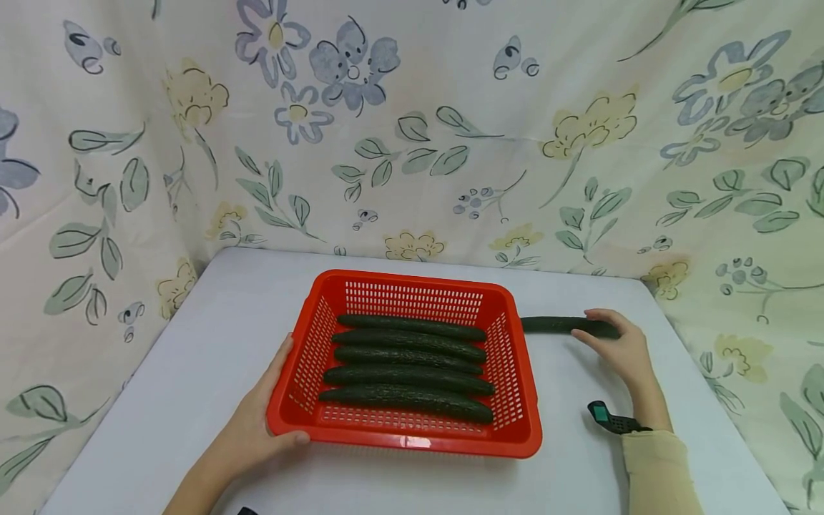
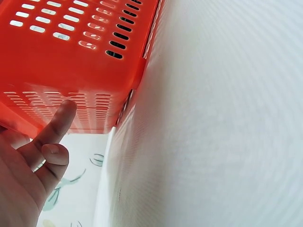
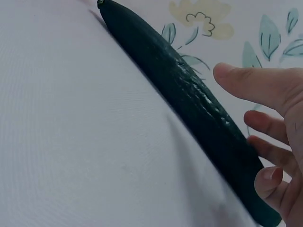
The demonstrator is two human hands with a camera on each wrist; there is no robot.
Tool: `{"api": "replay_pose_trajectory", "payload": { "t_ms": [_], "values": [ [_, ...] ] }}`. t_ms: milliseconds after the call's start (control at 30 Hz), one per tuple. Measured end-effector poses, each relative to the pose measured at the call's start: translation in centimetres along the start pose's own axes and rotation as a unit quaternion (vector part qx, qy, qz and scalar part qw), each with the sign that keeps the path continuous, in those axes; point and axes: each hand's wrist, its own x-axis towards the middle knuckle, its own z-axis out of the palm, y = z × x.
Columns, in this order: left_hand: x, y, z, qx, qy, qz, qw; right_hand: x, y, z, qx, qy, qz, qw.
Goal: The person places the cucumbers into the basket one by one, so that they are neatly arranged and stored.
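Note:
A red plastic basket (image 1: 405, 445) with slotted walls stands on the white table. Several long dark green cucumbers (image 1: 405, 375) lie side by side in it, lengthwise from left to right. My left hand (image 1: 254, 429) is at the basket's left side, thumb by the front corner. In the left wrist view, one fairly straight finger (image 2: 60, 124) lies against the slotted outer wall and another is bent. Right of the basket a single cucumber (image 3: 165, 78) lies on the table. My right hand (image 1: 614, 343) hovers around its right end, fingers spread and loosely bent, not closed round it.
A white cloth-covered table (image 1: 244, 300) runs under everything. Behind and at both sides hangs a cream curtain (image 1: 450, 200) with printed flowers and leaves. My right wrist wears a dark strapped device (image 1: 618, 422), and a beige sleeve (image 1: 659, 472) covers that forearm.

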Motion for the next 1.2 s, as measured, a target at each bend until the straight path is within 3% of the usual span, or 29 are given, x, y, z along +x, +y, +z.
{"api": "replay_pose_trajectory", "payload": {
  "t_ms": [367,567,867,1200],
  "values": [
    [-0.1,-0.1,-0.1,-0.005,0.000,0.007,1.0000,0.9,0.2,2.1,-0.055,-0.039,-0.032,0.9972],
    [-0.1,-0.3,0.0,-0.007,-0.001,0.008,0.9999,1.5,0.4,2.8,-0.078,-0.027,-0.056,0.9950],
    [0.0,0.0,0.2,0.003,0.004,-0.014,0.9999,1.4,1.3,2.6,-0.085,-0.011,-0.036,0.9956],
    [0.0,0.1,0.1,0.001,0.000,-0.006,1.0000,0.8,1.1,2.5,-0.091,-0.016,-0.016,0.9956]
  ]
}}
